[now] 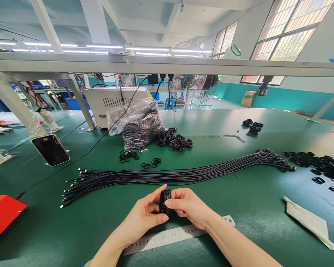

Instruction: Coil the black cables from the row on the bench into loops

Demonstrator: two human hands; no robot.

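Observation:
A small coiled black cable point(163, 204) stands upright between my two hands, above the green tabletop. My left hand point(139, 217) grips its left side, thumb at the bottom and index finger stretched up to the top. On the right side, my right hand point(191, 208) pinches the coil between thumb and fingers. Under my wrists lies a steel ruler point(167, 238). Just beyond my hands, a long bundle of straight black cables point(180, 175) stretches across the table, with metal plugs at its left end.
Finished-looking black coils point(178, 141) are piled beside a plastic bag of cables point(141, 129). Black rings point(128, 155) lie nearer. More black loops point(323, 163) spread at right, above a white cloth point(308, 222). At left are a phone point(51, 150) and a red device point(5, 218).

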